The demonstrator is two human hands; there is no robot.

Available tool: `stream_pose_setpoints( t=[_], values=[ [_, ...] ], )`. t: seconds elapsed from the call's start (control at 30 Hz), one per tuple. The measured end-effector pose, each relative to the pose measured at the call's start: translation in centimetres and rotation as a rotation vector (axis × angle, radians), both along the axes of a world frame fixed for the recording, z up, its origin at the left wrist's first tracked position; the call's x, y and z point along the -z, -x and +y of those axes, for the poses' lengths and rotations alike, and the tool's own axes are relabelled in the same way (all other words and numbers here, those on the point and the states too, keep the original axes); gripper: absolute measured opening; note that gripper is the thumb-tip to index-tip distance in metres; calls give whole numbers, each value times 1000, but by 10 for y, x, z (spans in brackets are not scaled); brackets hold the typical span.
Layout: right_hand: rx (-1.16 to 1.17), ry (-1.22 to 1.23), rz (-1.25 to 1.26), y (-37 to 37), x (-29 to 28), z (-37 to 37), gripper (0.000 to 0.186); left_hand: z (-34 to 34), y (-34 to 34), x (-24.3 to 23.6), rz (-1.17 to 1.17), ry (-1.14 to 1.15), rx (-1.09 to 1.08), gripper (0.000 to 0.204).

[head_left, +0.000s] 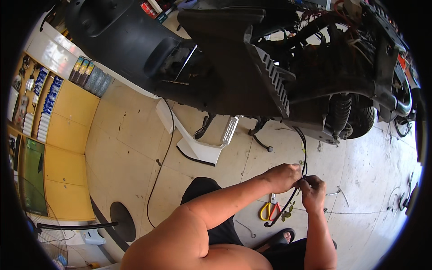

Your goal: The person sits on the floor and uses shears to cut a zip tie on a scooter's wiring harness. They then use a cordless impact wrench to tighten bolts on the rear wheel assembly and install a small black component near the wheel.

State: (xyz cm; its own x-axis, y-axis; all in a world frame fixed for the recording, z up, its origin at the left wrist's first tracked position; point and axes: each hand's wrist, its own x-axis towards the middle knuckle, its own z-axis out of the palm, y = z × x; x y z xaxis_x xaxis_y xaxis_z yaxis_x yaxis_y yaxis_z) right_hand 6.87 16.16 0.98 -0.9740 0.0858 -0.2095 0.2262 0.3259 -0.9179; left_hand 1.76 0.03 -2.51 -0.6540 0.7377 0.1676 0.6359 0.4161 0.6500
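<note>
Left hand (284,176) and right hand (312,192) meet, fingers pinched closed.

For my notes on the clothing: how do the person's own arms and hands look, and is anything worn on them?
Both arms are bare from shoulder to wrist, with no sleeves. The left hand and the right hand wear no gloves, and no watch, band or ring is visible. The forearms are thick and rounded. Only dark shorts show lower down.

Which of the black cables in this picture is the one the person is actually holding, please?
The black cable bundle hanging from the scooter's underside, pinched between left hand and right hand. The thin black cable at left trails untouched across the floor.
</note>
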Motion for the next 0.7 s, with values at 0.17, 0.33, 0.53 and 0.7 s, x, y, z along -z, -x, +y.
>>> stream_pose_setpoints(
  t=[0.17, 0.33, 0.53, 0.7],
  values=[
    [-102, -117, 74, 3, -5, 0, 22, -5, 7, 1, -37, -77, 36, 7],
    [-116, -316, 186, 0, -12, -11, 14, -5, 5, 0, -135, -148, -55, 6],
    [-15, -328, 199, 2, -4, -9, 18, 8, -8, 0, -163, -193, -332, 12],
    [60, -108, -123, 8, 5, 0, 23, 18, -10, 7, -138, -175, -413, 8]
  ],
)
